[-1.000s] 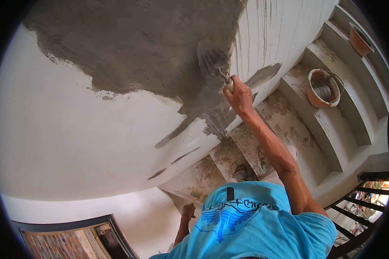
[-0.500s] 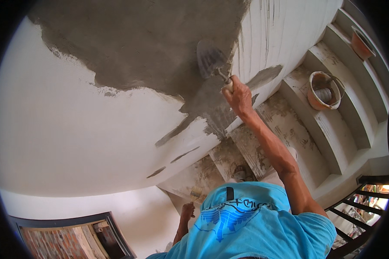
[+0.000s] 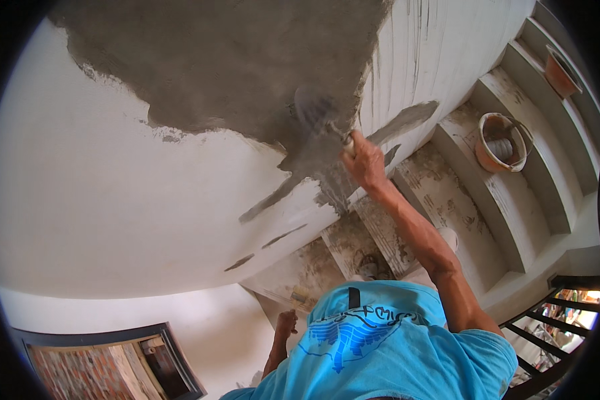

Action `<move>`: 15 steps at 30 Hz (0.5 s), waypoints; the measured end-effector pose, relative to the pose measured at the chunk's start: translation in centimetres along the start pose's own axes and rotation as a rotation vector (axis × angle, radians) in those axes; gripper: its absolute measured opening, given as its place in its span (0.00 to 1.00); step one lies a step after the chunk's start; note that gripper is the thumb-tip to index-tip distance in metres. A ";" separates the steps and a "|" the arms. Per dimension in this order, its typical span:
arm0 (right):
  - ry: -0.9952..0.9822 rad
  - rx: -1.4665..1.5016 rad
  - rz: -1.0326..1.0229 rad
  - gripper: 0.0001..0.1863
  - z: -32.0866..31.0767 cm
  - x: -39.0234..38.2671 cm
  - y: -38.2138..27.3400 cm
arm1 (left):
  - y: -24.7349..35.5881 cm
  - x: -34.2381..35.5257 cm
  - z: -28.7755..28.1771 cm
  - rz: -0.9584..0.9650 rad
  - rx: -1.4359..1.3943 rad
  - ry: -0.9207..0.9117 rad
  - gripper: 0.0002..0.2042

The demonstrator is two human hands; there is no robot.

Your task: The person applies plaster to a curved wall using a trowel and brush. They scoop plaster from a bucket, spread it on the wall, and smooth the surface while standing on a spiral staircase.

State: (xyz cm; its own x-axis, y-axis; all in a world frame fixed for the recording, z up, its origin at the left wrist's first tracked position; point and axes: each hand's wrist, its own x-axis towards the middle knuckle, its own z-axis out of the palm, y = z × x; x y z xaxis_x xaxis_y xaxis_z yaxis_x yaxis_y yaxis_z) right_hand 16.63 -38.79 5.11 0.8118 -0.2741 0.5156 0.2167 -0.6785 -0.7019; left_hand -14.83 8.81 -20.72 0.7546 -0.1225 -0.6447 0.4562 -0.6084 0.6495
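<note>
My right hand (image 3: 367, 160) grips the pale handle of a trowel (image 3: 317, 110), whose motion-blurred blade lies against a large patch of grey plaster (image 3: 227, 60) on the white wall (image 3: 120, 193). Low at centre, my left hand (image 3: 286, 322) has its fingers curled beside my turquoise shirt; a small brush (image 3: 299, 295) shows just beyond it, and I cannot make out whether the fingers hold its handle.
Curving concrete steps (image 3: 523, 217) climb at the right, bearing an orange bucket (image 3: 488, 152) with something cylindrical inside and another orange container (image 3: 559, 80). A black railing (image 3: 537, 340) is at lower right, a dark-framed opening (image 3: 93, 333) at lower left.
The trowel blade has moved down and slightly left over the grey plaster and is now blurred. My left hand stays low. The whole view has shifted slightly.
</note>
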 end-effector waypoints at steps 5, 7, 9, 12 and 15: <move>0.070 -0.036 0.006 0.13 0.6 1.8 0.4 | 6.1 -1.4 0.1 -0.239 -0.187 0.055 0.21; 0.012 -0.067 0.013 0.14 2.2 0.5 0.1 | 4.4 -1.2 0.1 -0.113 -0.090 0.046 0.21; -0.051 -0.071 0.006 0.14 3.0 -1.1 -0.6 | 1.0 -0.8 0.9 -0.014 -0.013 0.055 0.21; -0.102 -0.049 -0.005 0.15 3.2 -2.3 -0.9 | 1.2 -0.2 1.5 -0.466 -0.332 0.069 0.21; -0.080 -0.035 -0.019 0.15 2.2 -2.2 -0.5 | 5.1 -1.1 0.5 -0.274 -0.185 0.062 0.21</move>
State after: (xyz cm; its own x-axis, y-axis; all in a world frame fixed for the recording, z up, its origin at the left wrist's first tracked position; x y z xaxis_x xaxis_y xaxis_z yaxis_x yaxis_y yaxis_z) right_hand 15.89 -36.37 3.20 0.8490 -0.2066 0.4863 0.2144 -0.7065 -0.6745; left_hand -13.55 5.44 -16.92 0.6172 0.0775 -0.7830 0.7193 -0.4590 0.5215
